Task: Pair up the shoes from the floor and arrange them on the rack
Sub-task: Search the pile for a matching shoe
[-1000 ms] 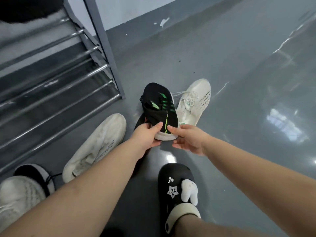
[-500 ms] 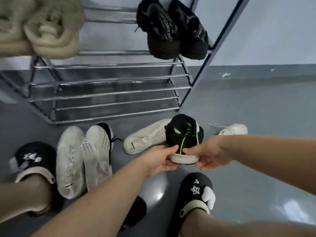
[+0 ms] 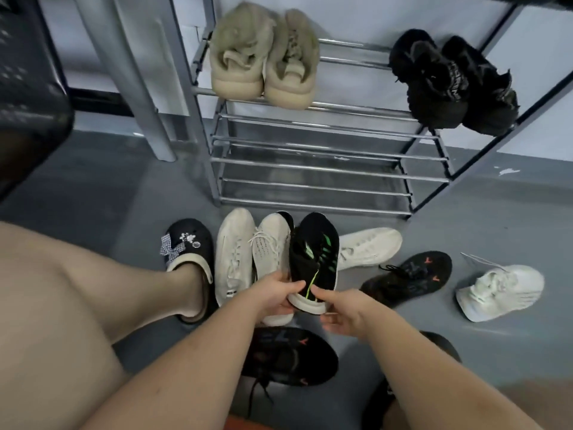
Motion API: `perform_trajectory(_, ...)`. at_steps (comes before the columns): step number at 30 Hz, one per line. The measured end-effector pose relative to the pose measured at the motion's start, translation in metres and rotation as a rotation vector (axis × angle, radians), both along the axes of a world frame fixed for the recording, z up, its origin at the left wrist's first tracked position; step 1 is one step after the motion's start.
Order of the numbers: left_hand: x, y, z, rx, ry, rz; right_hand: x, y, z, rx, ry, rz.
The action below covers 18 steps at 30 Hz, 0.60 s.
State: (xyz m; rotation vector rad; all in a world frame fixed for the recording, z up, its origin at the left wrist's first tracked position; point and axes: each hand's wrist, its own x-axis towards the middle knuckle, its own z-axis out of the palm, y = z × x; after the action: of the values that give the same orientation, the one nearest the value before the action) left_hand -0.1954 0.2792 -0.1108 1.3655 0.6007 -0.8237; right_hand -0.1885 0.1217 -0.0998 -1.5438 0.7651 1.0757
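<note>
Far left, a dark perforated object (image 3: 28,72) fills the upper corner, blurred. Below it the person's left foot wears a black clog (image 3: 189,252) with a checked bow and small charms, planted on the grey floor (image 3: 465,361).

Just right of the clog, two cream knit sneakers (image 3: 245,259) lie side by side, toes toward the rack (image 3: 313,169) — a metal-bar frame standing against the wall.

Centre: the left hand (image 3: 273,296) grips the heel of a black sneaker with green stripes (image 3: 314,252), thumb curled over the heel rim. The right hand (image 3: 341,311) pinches the same heel from the other side, fingers under the pale sole. The shoe is held over the floor in front of the rack's lowest shelf, toe toward the rack.

Below the hands, a black sneaker with orange marks (image 3: 288,355) lies on the floor. Its match (image 3: 409,277) lies to the right, beside a white sneaker (image 3: 369,246) on its side.

On the rack's upper shelf — a tan fuzzy pair (image 3: 263,54) at left, a black pair (image 3: 449,79) at right.

Far right, another white sneaker (image 3: 502,290) lies apart on the floor.
</note>
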Motion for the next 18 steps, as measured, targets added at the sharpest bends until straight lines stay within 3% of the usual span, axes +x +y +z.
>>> perform_trajectory(9, -0.025, 0.01, -0.016, 0.009, 0.022, 0.008, -0.016, 0.011, -0.015, -0.062, -0.086, 0.072)
perform_trajectory(14, -0.016, 0.019, -0.034, 0.367, -0.102, 0.148, -0.019, 0.0, -0.025, -0.078, -0.143, -0.028)
perform_trajectory(18, -0.018, 0.027, -0.048, 0.552, -0.049, 0.05, -0.024, -0.02, -0.038, -0.145, -0.202, -0.061)
